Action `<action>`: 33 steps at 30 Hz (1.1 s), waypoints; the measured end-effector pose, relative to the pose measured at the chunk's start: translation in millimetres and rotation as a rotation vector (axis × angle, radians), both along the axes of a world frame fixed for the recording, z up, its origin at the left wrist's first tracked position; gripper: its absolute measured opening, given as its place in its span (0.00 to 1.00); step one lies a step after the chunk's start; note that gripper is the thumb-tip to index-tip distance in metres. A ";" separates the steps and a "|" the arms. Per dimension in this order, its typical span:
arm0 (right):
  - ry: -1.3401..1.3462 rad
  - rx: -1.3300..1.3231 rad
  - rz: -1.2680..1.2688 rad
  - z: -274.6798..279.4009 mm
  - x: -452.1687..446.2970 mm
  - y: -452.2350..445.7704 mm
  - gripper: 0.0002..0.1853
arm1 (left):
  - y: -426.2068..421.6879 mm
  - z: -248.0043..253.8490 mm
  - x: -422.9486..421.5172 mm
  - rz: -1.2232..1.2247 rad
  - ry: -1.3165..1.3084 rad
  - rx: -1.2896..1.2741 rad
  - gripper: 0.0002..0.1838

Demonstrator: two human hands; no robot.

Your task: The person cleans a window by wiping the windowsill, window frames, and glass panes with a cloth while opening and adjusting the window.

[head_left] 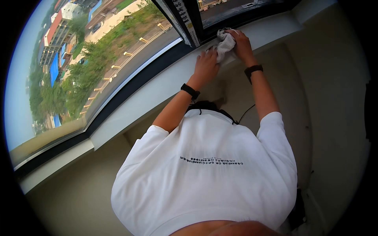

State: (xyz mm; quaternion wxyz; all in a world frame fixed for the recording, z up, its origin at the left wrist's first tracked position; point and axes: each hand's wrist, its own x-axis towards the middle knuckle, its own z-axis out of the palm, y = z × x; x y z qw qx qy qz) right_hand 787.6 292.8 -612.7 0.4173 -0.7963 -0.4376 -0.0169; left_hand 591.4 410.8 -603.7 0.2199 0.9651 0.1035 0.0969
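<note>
A crumpled pale cloth [225, 46] lies bunched between my two hands, over the white window sill [157, 84] by the dark frame. My right hand [241, 44] has its fingers wrapped on the cloth's upper right part. At the cloth's lower left edge is my left hand [206, 66], palm down, its fingers bent toward the cloth and their tips partly hidden in its folds. A black band circles each wrist.
The dark window frame [136, 82] runs diagonally along the sill, with an upright post [182, 19] bearing printed tape. Beyond the glass are trees, a road and buildings. Below the sill is a plain wall [334, 94]. A thin dark cord hangs near my collar.
</note>
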 end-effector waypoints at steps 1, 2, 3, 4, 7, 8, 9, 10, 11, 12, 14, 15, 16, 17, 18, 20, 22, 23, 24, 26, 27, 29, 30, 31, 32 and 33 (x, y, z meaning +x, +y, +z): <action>0.108 0.051 0.006 2.4 4.3 -1.6 0.26 | -4.3 -4.3 10.5 -0.014 -0.036 -0.016 0.38; 0.220 0.117 0.072 -9.0 15.0 -1.8 0.32 | -10.4 -7.4 19.1 0.023 0.002 -0.059 0.38; 0.402 0.144 0.089 -12.9 14.3 -5.8 0.34 | -15.3 -9.3 29.2 0.060 0.037 -0.099 0.39; 0.578 0.178 0.104 -9.4 9.7 -6.6 0.36 | -17.7 -11.0 40.4 0.093 0.067 -0.133 0.40; 0.930 0.226 0.198 16.5 -12.2 -12.9 0.44 | -36.0 -29.4 48.1 0.253 -0.054 -0.013 0.37; 0.861 0.299 0.274 4.4 -18.3 -12.1 0.46 | -38.1 -29.5 47.5 0.260 -0.089 0.034 0.35; 0.759 0.286 0.287 3.1 -29.5 -13.6 0.48 | -36.1 -29.7 40.1 0.235 -0.046 0.052 0.34; 0.711 0.235 0.285 11.6 -44.0 -14.4 0.52 | -30.3 -39.0 31.1 0.175 -0.078 0.137 0.34; 0.602 0.198 0.255 20.3 -58.8 -13.0 0.54 | -28.7 -37.4 18.6 0.140 -0.060 0.219 0.35; 0.537 0.184 0.229 26.4 -69.9 -10.0 0.53 | -25.6 -36.4 7.4 0.149 -0.009 0.187 0.36; 0.332 0.030 0.147 25.6 -86.6 1.6 0.49 | -17.2 -42.5 -13.1 0.126 -0.024 0.167 0.36; 0.236 -0.045 0.103 23.1 -93.9 5.2 0.47 | -15.3 -43.1 -20.7 0.111 -0.024 0.157 0.36; 0.244 -0.023 0.096 22.2 -98.7 7.0 0.45 | -15.5 -38.6 -24.1 0.105 -0.014 0.155 0.36; 0.251 0.001 0.089 22.2 -100.3 8.2 0.43 | -16.0 -33.7 -24.2 0.098 -0.006 0.153 0.36; 0.256 0.023 0.083 22.6 -101.7 7.8 0.40 | -16.4 -30.0 -24.4 0.092 0.002 0.152 0.36; 0.227 0.063 0.108 19.6 -98.5 1.7 0.38 | -21.2 -28.5 -18.3 0.104 0.026 0.129 0.36; 0.185 0.089 0.114 17.6 -90.9 -2.4 0.35 | -24.2 -27.9 -11.2 0.083 0.003 0.159 0.35; 0.157 0.095 0.106 16.4 -87.2 -5.0 0.35 | -24.9 -27.7 -7.5 0.053 -0.033 0.202 0.34; 0.130 0.099 0.094 16.4 -83.1 -9.0 0.34 | -27.3 -25.8 -1.9 0.020 -0.069 0.241 0.33; 0.130 0.082 0.037 22.7 -70.2 -19.7 0.33 | -33.1 -12.2 23.0 -0.035 -0.073 0.149 0.32; 0.125 0.072 0.008 24.9 -59.5 -25.3 0.32 | -37.8 -5.4 39.7 -0.062 -0.079 0.100 0.32; 0.104 0.043 -0.049 23.4 -27.5 -38.8 0.31 | -54.3 -0.1 76.8 0.011 -0.145 -0.038 0.33; 0.096 0.025 -0.074 23.6 -15.2 -47.6 0.30 | -65.0 -0.2 90.9 0.051 -0.173 -0.111 0.34; 0.085 -0.005 -0.088 24.4 -1.3 -55.6 0.30 | -73.6 -4.2 107.5 0.054 -0.180 -0.139 0.34; 0.073 -0.031 -0.099 27.7 11.8 -64.1 0.30 | -82.2 -5.5 123.6 0.061 -0.187 -0.164 0.35; 0.060 -0.050 -0.108 30.6 24.6 -70.9 0.30 | -90.0 -7.9 137.9 0.068 -0.197 -0.181 0.36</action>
